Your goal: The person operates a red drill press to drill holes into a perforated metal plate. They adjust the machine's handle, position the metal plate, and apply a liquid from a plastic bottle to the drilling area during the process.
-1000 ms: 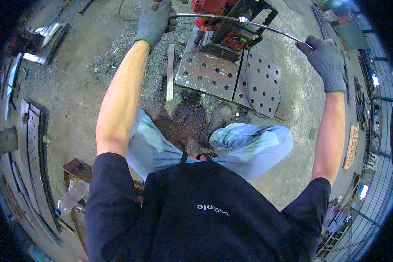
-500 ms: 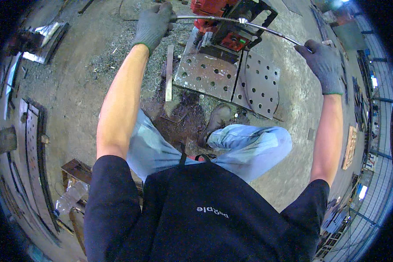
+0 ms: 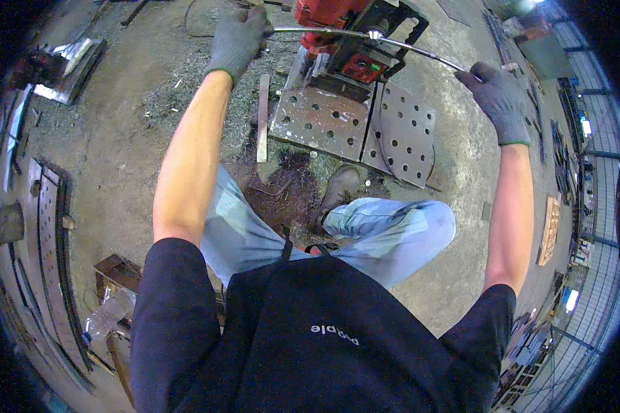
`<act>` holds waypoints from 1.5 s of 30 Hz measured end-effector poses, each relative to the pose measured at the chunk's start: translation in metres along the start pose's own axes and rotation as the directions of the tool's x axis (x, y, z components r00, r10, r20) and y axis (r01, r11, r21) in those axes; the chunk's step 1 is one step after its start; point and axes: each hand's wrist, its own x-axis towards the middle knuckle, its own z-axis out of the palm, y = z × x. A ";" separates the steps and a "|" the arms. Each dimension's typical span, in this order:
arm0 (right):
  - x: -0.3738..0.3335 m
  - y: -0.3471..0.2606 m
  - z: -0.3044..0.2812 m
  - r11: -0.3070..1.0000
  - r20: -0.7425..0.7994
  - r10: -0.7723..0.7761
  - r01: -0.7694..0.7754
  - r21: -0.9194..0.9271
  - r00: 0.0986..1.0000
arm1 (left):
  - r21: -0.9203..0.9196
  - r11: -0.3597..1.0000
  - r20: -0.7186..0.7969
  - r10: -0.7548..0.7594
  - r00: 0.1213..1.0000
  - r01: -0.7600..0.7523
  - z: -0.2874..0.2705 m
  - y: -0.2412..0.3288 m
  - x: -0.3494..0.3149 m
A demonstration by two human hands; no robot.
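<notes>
A red and black drilling machine (image 3: 360,67) stands on a steel plate with holes (image 3: 317,131) at the top of the view. Two shiny metal rods run outward from a hub (image 3: 376,34) on it, forming feed handles. My left hand (image 3: 239,45), in a grey knit glove, is closed round the end of the left handle rod (image 3: 313,29). On the other side, my right hand (image 3: 499,100), gloved alike, grips the tip of the right handle rod (image 3: 424,51). Both rod ends are hidden inside the gloves. Each arm is stretched well forward.
A second holed plate (image 3: 401,117) adjoins the first. Metal shavings (image 3: 186,96) litter the floor beside a flat steel strip (image 3: 263,117). My boot (image 3: 343,184) is near the plate edge. Long steel bars (image 3: 48,220) lie at left, by a clear plastic bottle (image 3: 107,316).
The view has shifted slightly, so the machine and plates appear a little further left. Both hands keep their hold on the rods, with hardly any visible turn of the handles.
</notes>
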 end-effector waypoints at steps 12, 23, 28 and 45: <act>0.016 -0.027 -0.044 0.986 0.023 -0.047 0.050 -0.160 0.999 | 0.155 0.988 0.043 -0.012 0.999 0.005 0.000 -0.037 0.017; 0.032 -0.147 -0.099 0.523 -0.400 -0.195 0.440 0.730 0.896 | -0.753 0.600 -0.014 0.396 0.918 -0.270 0.043 0.071 0.015; -0.007 -0.125 -0.056 0.593 -0.368 -0.216 0.421 0.687 0.904 | -0.651 0.759 0.050 0.081 0.996 -0.029 0.011 0.044 0.035; -0.169 0.045 0.105 0.315 0.224 0.385 -0.356 0.880 0.895 | -0.045 0.989 0.065 0.145 0.987 -0.143 -0.008 -0.011 0.032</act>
